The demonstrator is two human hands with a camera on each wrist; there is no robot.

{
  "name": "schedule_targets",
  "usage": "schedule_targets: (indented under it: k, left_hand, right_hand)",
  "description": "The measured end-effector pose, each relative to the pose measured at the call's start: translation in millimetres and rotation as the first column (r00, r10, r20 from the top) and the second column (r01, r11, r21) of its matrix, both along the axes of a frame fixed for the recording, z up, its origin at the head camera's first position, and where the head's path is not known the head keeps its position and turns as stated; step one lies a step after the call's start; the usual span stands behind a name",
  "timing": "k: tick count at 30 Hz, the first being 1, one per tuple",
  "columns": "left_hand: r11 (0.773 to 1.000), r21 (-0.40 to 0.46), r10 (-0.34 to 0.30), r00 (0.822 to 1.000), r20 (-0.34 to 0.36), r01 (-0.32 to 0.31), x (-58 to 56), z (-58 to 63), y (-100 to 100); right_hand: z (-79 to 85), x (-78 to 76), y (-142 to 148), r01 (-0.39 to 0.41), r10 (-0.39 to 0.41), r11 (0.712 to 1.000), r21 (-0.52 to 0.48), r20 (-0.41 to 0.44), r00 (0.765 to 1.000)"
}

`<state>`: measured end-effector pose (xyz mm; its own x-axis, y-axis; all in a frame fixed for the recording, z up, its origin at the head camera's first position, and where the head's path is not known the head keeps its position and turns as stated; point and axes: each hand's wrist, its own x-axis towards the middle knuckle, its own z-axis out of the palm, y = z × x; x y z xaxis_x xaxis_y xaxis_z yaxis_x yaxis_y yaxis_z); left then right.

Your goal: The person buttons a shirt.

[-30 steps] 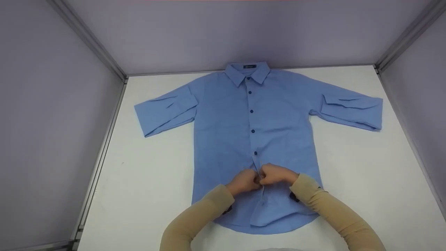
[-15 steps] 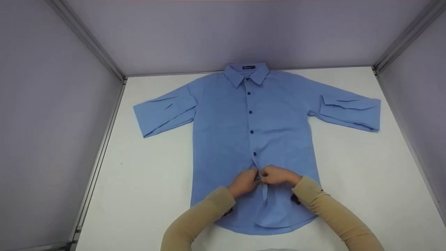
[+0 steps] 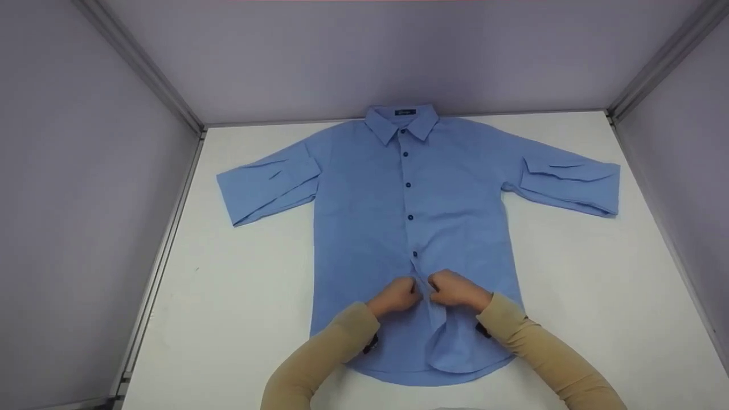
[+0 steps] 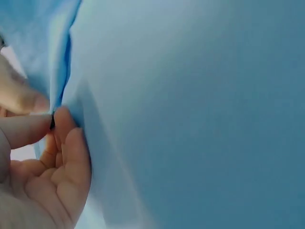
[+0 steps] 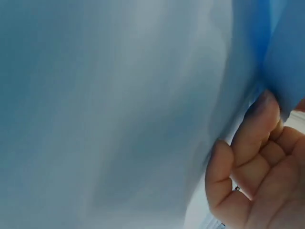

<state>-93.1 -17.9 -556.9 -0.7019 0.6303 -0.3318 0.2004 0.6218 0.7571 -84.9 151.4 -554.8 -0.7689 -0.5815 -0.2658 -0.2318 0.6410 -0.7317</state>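
A blue button-up shirt [image 3: 364,228] lies front up, collar toward the far wall, both sleeves folded over. Down its front runs a row of dark buttons [image 3: 410,217]. My left hand [image 3: 397,295] is at the lower front opening. In the left wrist view, its thumb and fingers pinch a small dark button [image 4: 52,121] at the fabric edge. Just to the right, my right hand [image 3: 458,289] grips the front edge of the other shirt panel with curled fingers. Its fingertips are partly hidden by cloth in the right wrist view. Below the hands the shirt front hangs apart.
The shirt lies on a white table [image 3: 245,307]. Grey-lilac panels enclose the left, back and right sides, with a metal frame rail [image 3: 165,250] along the left. A dark label [image 3: 405,113] shows inside the collar.
A small gap has opened between the hands. The lower right shirt panel has shifted right, so the front opening below them is wider. The whole view has drifted slightly.
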Motion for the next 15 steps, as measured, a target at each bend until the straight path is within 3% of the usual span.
schedule_targets:
  k: [10, 12, 15]
  left_hand:
    - [0.993, 0.112, 0.021, 0.983, 0.184, -0.042, -2.9, -2.3, -2.5]
    - [0.991, 0.119, 0.03, 0.98, 0.195, -0.054, -2.6, -2.3, -3.2]
    - [0.991, 0.112, 0.049, 0.986, 0.158, -0.067, -1.4, -2.1, -3.8]
  right_hand:
    - [-1.7, 2.7, -8.0, 0.002, -0.004, 0.996, -0.087, -0.018, 1.0]
    - [-2.2, 2.0, -8.0, 0.004, -0.005, 0.995, -0.099, -0.009, 1.0]
    - [-3.1, 0.4, -8.0, 0.003, -0.003, 0.99, -0.138, -0.003, 1.0]
